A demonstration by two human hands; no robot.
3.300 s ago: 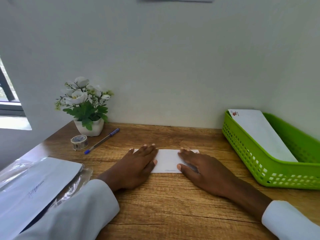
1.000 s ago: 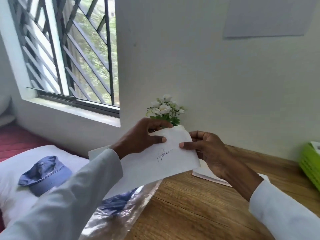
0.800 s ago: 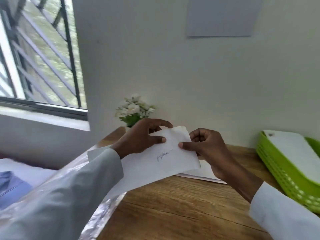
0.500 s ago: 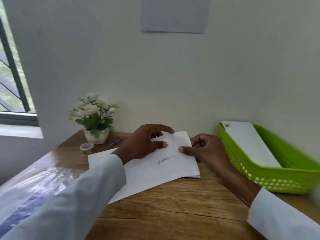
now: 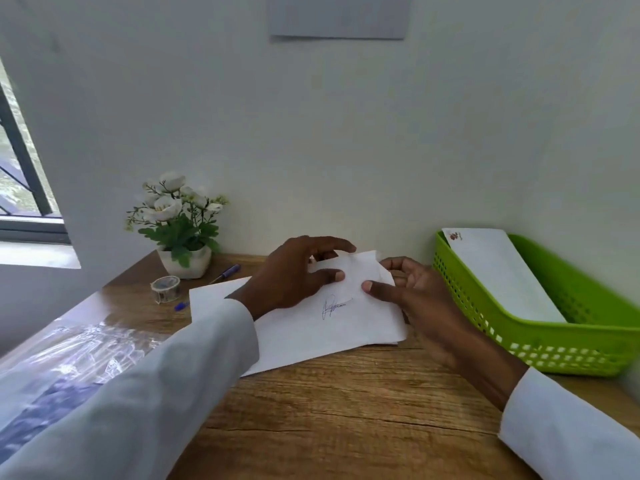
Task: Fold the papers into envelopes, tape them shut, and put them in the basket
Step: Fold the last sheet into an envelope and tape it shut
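Observation:
A white sheet of paper (image 5: 329,327) with a blue scribble lies slanted over the middle of the wooden desk (image 5: 346,410), its far end lifted. My left hand (image 5: 294,271) pinches that far end, thumb on top and fingers behind. My right hand (image 5: 412,299) pinches the right edge the same way. Under the sheet's right corner a folded white paper (image 5: 389,342) peeks out. The green basket (image 5: 554,348) stands at the right with one white envelope (image 5: 498,271) leaning inside. A roll of clear tape (image 5: 165,289) sits at the left.
A white pot of white flowers (image 5: 180,230) stands at the back left against the wall. A blue pen (image 5: 225,273) lies between pot and paper. A clear plastic sleeve of papers (image 5: 69,362) covers the desk's left edge. A window is at far left.
Both hands left the folded paper on the desk, took a fresh sheet from the left, carried it over and lowered it toward the desk. The view swung from the window back to the desk.

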